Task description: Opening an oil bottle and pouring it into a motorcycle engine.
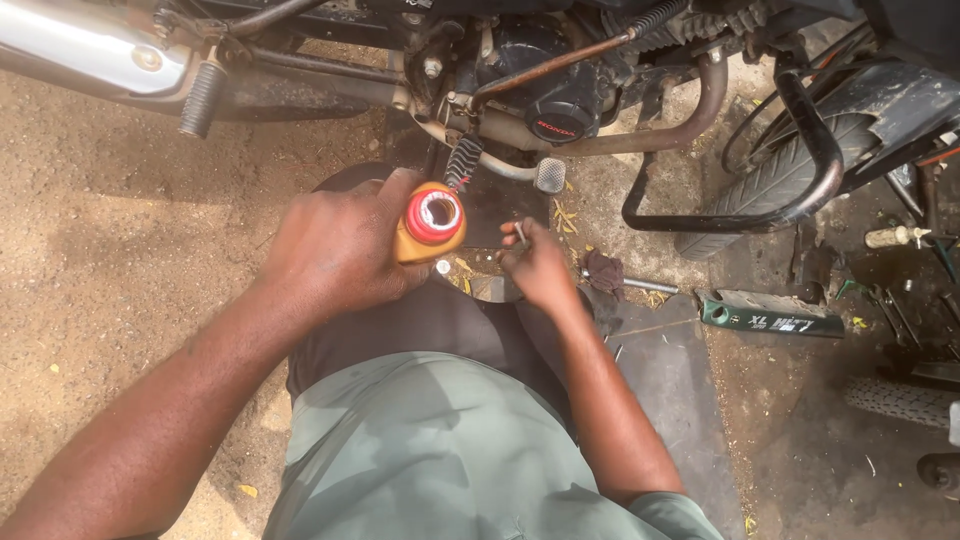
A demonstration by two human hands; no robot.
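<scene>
My left hand [335, 245] grips a yellow-orange bottle [432, 225] with a red open neck that points up toward the camera. It is held over my knee, just below the motorcycle's footpeg [461, 162]. My right hand [538, 265] is closed on a small metal bolt [520, 234], held upright between the fingertips, a little to the right of the bottle. The motorcycle engine [545, 90] and its exhaust pipe [640, 135] hang above both hands.
A chrome muffler [85, 45] runs along the top left. The front tyre [775, 180] and a curved crash bar [800, 150] stand to the right. A green box [770, 313], a dark rag [604, 272] and scattered tools lie on the oily ground at right. Sandy dirt fills the left.
</scene>
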